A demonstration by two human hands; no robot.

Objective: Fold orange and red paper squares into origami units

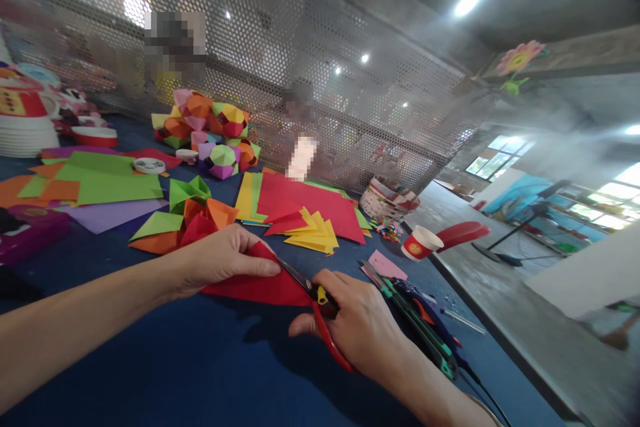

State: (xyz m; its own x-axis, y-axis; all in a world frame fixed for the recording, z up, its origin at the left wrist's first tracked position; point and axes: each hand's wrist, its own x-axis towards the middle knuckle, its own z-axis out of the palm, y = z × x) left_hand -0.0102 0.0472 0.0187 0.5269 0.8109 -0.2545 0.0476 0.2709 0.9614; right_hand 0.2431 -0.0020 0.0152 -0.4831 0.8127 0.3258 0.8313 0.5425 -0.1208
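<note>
My left hand (225,260) pinches a sheet of red paper (260,290) near its upper edge, thumb on top. In my right hand (355,310) is a pair of scissors with red handles (330,340), its blades pointing up and left against the red paper beside my left thumb. How far the blades are apart is hard to make out. Just beyond my left hand stand folded green, orange and red paper pieces (193,197). Yellow folded paper strips (315,233) lie on a stack of coloured sheets topped with red (310,203).
Finished paper balls (223,160) sit at the back. Green sheets (113,177) and a tape roll (149,165) lie left. At right are a cutter knife (420,327), a glue gun with a cord (440,320), a paper cup (420,242) and a basket (387,200) near the table edge.
</note>
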